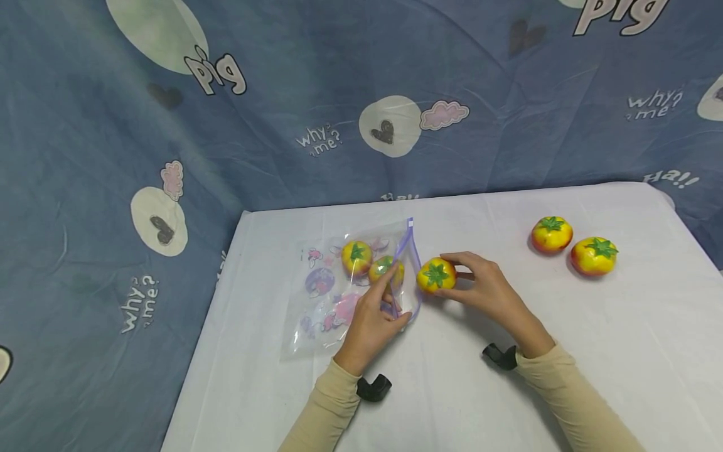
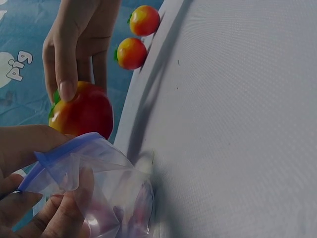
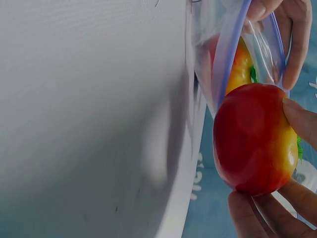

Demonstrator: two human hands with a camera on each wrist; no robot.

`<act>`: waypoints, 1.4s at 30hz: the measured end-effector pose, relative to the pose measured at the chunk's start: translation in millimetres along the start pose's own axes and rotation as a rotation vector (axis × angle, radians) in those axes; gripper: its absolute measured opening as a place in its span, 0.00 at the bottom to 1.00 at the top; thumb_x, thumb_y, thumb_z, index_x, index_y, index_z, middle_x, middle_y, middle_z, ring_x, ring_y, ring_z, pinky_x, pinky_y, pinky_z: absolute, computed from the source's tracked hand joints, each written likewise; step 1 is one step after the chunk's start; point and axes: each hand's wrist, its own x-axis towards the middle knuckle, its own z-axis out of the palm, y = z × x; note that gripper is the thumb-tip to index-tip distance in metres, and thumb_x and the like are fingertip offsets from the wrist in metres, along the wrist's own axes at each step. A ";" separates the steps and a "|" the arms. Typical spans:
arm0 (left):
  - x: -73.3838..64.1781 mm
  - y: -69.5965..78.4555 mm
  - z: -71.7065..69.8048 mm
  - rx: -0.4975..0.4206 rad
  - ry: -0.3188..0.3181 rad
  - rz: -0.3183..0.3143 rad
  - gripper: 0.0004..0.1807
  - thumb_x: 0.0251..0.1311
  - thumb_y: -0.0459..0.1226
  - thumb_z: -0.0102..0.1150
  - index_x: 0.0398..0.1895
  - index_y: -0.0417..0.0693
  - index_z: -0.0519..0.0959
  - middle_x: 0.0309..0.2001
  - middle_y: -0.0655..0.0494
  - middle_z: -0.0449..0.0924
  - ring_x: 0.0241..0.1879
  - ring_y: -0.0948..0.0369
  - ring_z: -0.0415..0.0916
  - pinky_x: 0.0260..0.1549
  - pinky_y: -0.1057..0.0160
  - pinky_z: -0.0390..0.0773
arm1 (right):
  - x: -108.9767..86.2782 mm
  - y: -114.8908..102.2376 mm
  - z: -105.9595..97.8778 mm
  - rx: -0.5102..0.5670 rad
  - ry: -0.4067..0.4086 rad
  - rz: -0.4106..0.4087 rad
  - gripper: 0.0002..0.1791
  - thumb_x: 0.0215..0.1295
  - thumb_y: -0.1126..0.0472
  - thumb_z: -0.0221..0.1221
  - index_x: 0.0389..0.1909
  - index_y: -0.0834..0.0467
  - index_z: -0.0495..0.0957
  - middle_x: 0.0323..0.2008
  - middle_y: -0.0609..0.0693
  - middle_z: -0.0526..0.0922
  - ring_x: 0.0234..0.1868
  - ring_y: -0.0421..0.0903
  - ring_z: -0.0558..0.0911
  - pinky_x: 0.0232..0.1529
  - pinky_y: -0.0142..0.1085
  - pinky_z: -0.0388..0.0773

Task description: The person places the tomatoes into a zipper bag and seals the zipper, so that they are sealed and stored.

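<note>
In the head view my right hand (image 1: 487, 290) grips a glossy yellow-and-red tomato (image 1: 437, 275) with a green leafy top, thumb and fingers on opposite sides. It is right at the mouth of a clear zip bag (image 1: 310, 314) with a purple zip edge and pink and purple prints. My left hand (image 1: 369, 323) holds the bag's mouth apart by its edge, with some fingers behind the clear film. Two similar tomatoes, one farther back (image 1: 356, 258) and one nearer the mouth (image 1: 380, 269), lie inside the bag. The right wrist view shows the held tomato (image 3: 252, 141) overlapping the bag's opening.
Two more tomatoes, one at the back (image 1: 551, 235) and one closer (image 1: 593, 256), rest to the right on the white-covered table (image 1: 621, 351). A blue printed curtain (image 1: 316, 75) hangs behind and to the left. Black mounts sit at both wrists.
</note>
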 end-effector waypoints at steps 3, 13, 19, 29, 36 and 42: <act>0.0 1.1 -0.4 0.007 -0.002 0.001 0.52 0.49 0.26 0.77 0.79 0.55 0.63 0.40 0.45 0.79 0.39 0.57 0.79 0.27 0.71 0.85 | 2.6 -1.5 4.0 -0.004 -0.004 -0.013 0.36 0.50 0.64 0.79 0.62 0.64 0.79 0.59 0.61 0.84 0.58 0.57 0.83 0.55 0.46 0.85; -0.1 0.8 -0.1 0.011 -0.014 0.005 0.52 0.50 0.26 0.76 0.80 0.53 0.62 0.43 0.42 0.80 0.41 0.56 0.78 0.28 0.71 0.85 | 10.5 -7.5 15.1 -0.015 -0.016 -0.042 0.36 0.50 0.62 0.80 0.61 0.64 0.80 0.59 0.60 0.84 0.58 0.57 0.84 0.56 0.45 0.86; -0.2 0.5 0.2 0.021 -0.010 0.011 0.52 0.50 0.26 0.77 0.80 0.53 0.63 0.41 0.44 0.79 0.40 0.57 0.78 0.27 0.71 0.85 | 14.0 -8.6 22.2 -0.029 -0.016 -0.062 0.35 0.49 0.61 0.80 0.60 0.65 0.80 0.58 0.60 0.85 0.58 0.57 0.84 0.56 0.46 0.86; -0.1 -0.9 0.6 0.033 0.011 0.028 0.52 0.49 0.27 0.78 0.78 0.52 0.64 0.39 0.46 0.79 0.38 0.57 0.78 0.27 0.72 0.84 | 20.1 -12.4 30.5 -0.041 -0.027 -0.054 0.35 0.49 0.61 0.80 0.59 0.65 0.80 0.56 0.60 0.85 0.56 0.56 0.85 0.56 0.46 0.86; -0.3 -0.2 0.1 0.037 0.007 0.033 0.51 0.49 0.27 0.77 0.78 0.53 0.64 0.40 0.47 0.79 0.40 0.57 0.78 0.28 0.72 0.84 | 25.0 -11.8 36.5 -0.052 -0.038 -0.059 0.36 0.49 0.60 0.80 0.60 0.66 0.80 0.57 0.61 0.85 0.58 0.58 0.84 0.58 0.48 0.85; 0.4 0.8 -0.1 0.035 0.008 0.038 0.51 0.49 0.27 0.78 0.78 0.53 0.64 0.40 0.47 0.80 0.40 0.57 0.79 0.29 0.72 0.85 | 28.0 -11.7 42.4 -0.023 -0.058 -0.064 0.36 0.50 0.62 0.80 0.60 0.68 0.79 0.57 0.63 0.84 0.55 0.56 0.85 0.55 0.45 0.86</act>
